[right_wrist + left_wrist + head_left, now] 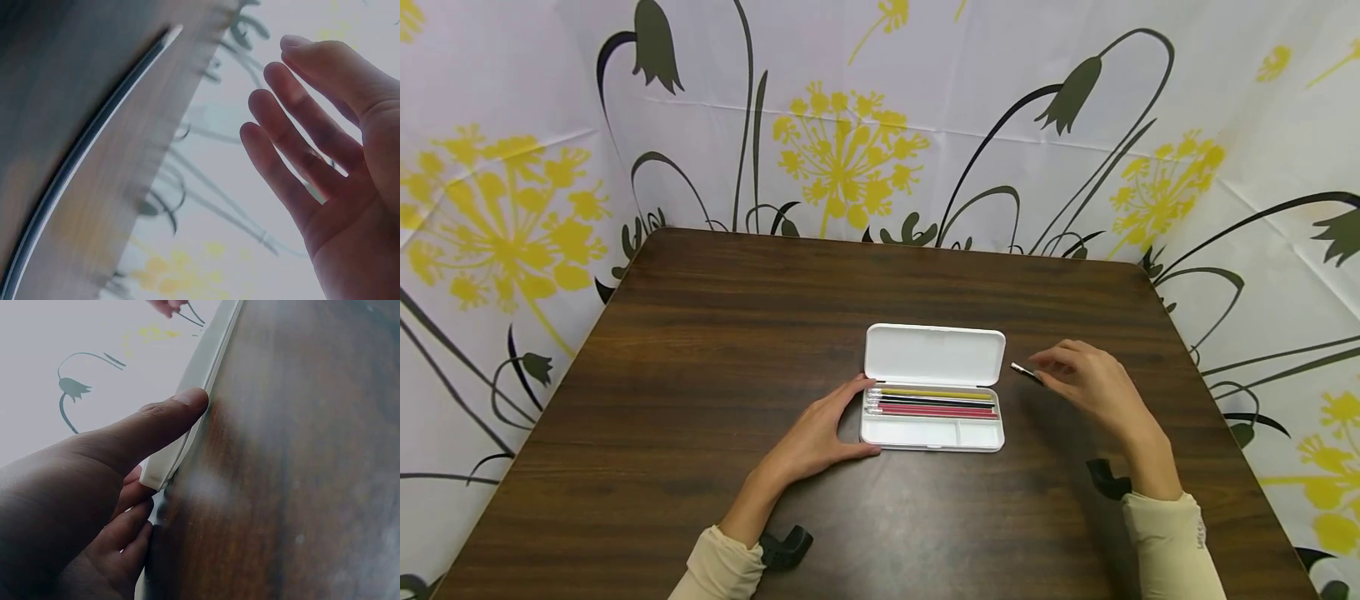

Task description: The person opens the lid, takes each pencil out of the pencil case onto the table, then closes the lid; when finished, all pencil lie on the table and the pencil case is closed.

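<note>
At the left, a printed cloth [842,158] of grey-green and yellow flowers rises beyond the far edge of a dark wooden table [700,333] and continues past both its side edges. A cream left sleeve [722,567] comes in from below, with a black device [786,548] at the wrist. The left hand [820,425] grips the left end of a white pencil case [906,432], thumb along its near edge and fingers around the far side. The case lies open slightly right of the table's middle, well apart from the far edge, its lid [934,355] folded back towards that edge. Inside, pencils [936,403] lie crosswise: yellow farthest, then black, then red. Two shallow compartments are on the near side. Just right of the case, a dark loose pencil [1025,372] points its white end towards it. The right hand [1086,383] is above, between case and right table edge; the right wrist view shows its fingers loosely extended, apart from the pencil, gripping nothing.
</note>
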Demonstrator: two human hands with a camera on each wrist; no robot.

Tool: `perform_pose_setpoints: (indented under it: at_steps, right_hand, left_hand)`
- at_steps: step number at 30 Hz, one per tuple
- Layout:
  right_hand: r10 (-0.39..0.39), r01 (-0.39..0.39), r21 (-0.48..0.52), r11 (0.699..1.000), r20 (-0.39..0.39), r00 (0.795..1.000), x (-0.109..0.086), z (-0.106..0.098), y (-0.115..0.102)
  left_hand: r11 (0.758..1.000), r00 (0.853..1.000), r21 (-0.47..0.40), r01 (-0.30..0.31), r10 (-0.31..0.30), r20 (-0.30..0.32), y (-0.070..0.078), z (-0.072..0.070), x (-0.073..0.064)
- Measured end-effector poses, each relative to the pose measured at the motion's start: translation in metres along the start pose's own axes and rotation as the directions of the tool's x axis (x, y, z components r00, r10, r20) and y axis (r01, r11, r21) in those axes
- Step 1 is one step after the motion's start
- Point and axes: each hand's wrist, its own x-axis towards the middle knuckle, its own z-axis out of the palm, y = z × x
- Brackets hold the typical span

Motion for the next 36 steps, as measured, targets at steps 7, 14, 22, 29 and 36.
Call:
perform_pose_setpoints:
  at_steps: [7,14,22,29,36]
  right_hand:
    - [-0.099,0.096,0.049,0.994,0.075,0.992,0.025,0.021,-0.033]
    - [-0.157,0.143,0.087,0.986,0.178,0.971,0.043,0.044,-0.064]
    - [-0.150,0.137,0.073,0.988,0.213,0.965,0.044,0.050,-0.071]
    - [-0.160,0.145,0.085,0.986,0.217,0.963,0.041,0.057,-0.068]
    - [-0.191,0.173,0.098,0.980,0.227,0.955,0.038,0.065,-0.064]
  left_hand:
    - [1.000,1.000,-0.005,0.004,-0.004,0.002,-0.001,0.000,0.000]
    - [1.000,1.000,0.004,0.008,-0.008,0.003,-0.001,0.000,0.001]
    - [1.000,1.000,0.000,0.010,-0.010,0.004,0.001,0.001,0.000]
    - [1.000,1.000,0.002,0.006,-0.006,0.001,0.000,0.001,0.000]
    - [1.000,1.000,0.010,-0.017,0.017,-0.013,0.000,0.001,0.000]
